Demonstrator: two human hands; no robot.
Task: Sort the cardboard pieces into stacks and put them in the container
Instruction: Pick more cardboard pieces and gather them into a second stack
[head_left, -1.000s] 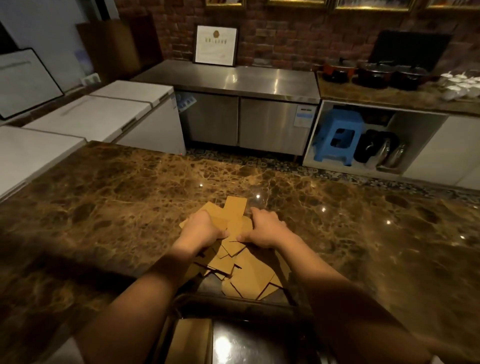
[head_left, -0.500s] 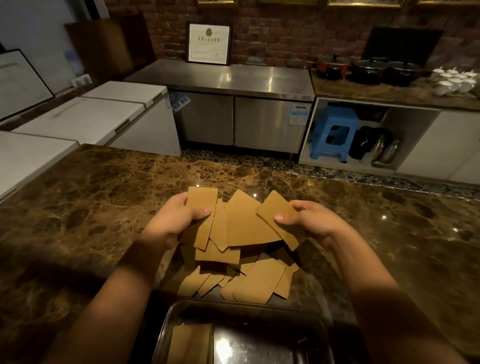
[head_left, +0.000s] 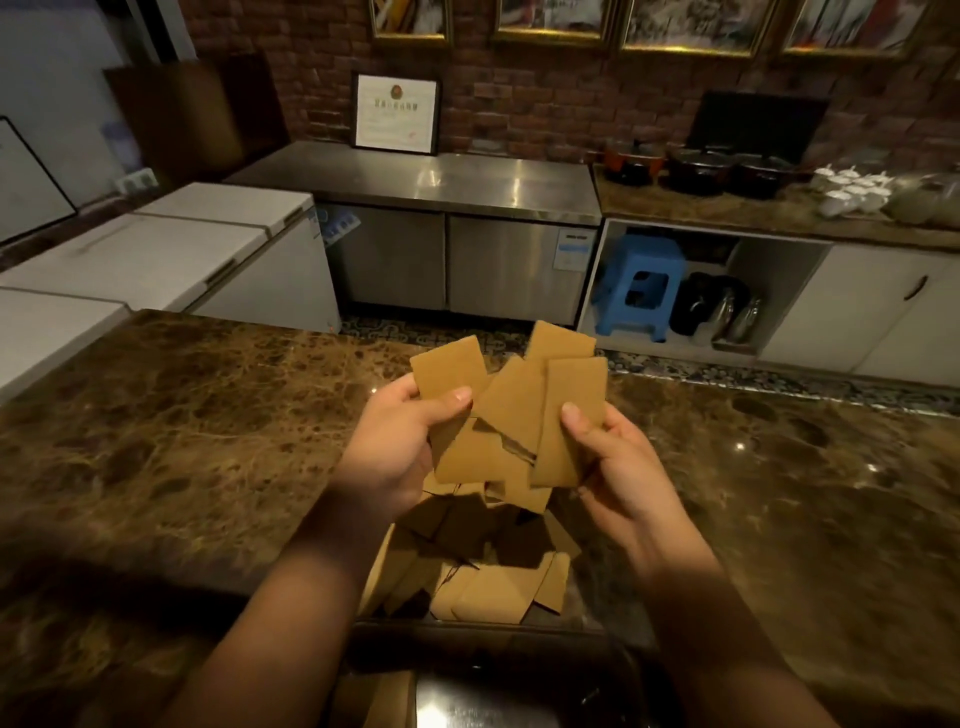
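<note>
Above the marble counter (head_left: 182, 441) I hold a loose fan of several tan cardboard pieces (head_left: 511, 415). My left hand (head_left: 397, 441) grips the fan's left side with the thumb on top. My right hand (head_left: 613, 457) pinches its right side, thumb pressed on a rectangular piece. Below them, more cardboard pieces (head_left: 488, 587) lie scattered in a pile on the counter, partly in shadow. The clear container (head_left: 498, 680) sits at the near edge, holding some cardboard at its left; my forearms hide its sides.
White chest freezers (head_left: 171, 249) stand to the left. A steel cabinet (head_left: 457, 228) lies across the aisle. A blue stool (head_left: 636, 286) is under the far right counter, which carries pots (head_left: 696, 166) and white dishes (head_left: 852, 189).
Both hands gathered cardboard from the pile on the counter and lifted it. The fan is now higher and closer together than half a second ago, and the view has tilted up.
</note>
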